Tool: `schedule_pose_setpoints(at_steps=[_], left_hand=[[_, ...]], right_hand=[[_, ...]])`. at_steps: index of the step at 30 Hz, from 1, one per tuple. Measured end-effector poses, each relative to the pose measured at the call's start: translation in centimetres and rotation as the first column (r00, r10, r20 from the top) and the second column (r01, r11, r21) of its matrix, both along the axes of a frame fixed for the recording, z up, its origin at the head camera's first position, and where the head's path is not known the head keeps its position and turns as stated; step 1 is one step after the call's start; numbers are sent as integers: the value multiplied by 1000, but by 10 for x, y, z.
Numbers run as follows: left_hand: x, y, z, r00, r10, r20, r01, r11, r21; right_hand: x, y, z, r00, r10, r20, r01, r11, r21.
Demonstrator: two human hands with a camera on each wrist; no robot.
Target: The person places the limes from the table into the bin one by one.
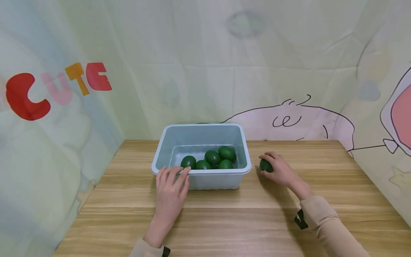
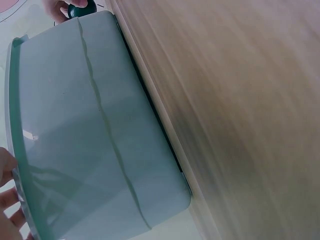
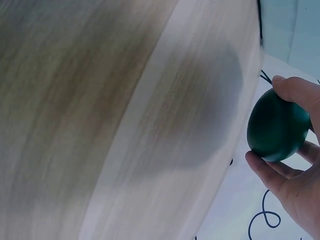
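My right hand [image 1: 280, 171] holds a smooth, dark green avocado [image 1: 265, 165] just right of the box. In the right wrist view the thumb and fingers pinch this avocado [image 3: 277, 125] from opposite sides, above the table. A pale blue plastic box [image 1: 212, 181] stands upright on the table with its open top facing up. My left hand [image 1: 170, 194] grips its front rim near the left corner, fingers bent over the edge. Several more avocados [image 1: 212, 157] lie inside, mostly toward the front and right; the front wall partly hides them.
The wooden table [image 1: 218, 221] reaches back to a printed cloth backdrop [image 1: 179, 64] close behind the box. More cloth with coloured letters [image 1: 28, 96] hangs along the left side. The right sleeve [image 1: 321, 210] crosses the table's right part.
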State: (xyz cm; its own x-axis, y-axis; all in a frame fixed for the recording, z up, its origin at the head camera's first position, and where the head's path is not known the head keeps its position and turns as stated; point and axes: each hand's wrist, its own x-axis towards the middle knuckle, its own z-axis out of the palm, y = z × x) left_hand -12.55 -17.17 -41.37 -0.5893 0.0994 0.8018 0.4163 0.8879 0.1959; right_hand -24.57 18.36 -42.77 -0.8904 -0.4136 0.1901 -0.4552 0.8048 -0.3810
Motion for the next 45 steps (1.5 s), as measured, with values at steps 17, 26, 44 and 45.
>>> schedule_pose_setpoints(at_steps=[17,26,44,45], left_hand=[[1,1,2,1000,-6,4,6,1000,4],[0,0,0,1000,0,-11,0,1000,-4],[1,-1,0,1000,-6,7,6,1000,-2],[1,-1,1,1000,-6,15,6,1000,0]], right_hand=[[-1,-3,7,999,-15,-40,14,1000,-18],[0,-5,16,996,3,-87,-5,1000,-28],[1,-8,22,996,-13,-90,11,1000,-19],[2,-8,22,996,-13,-89,12,1000,-19]])
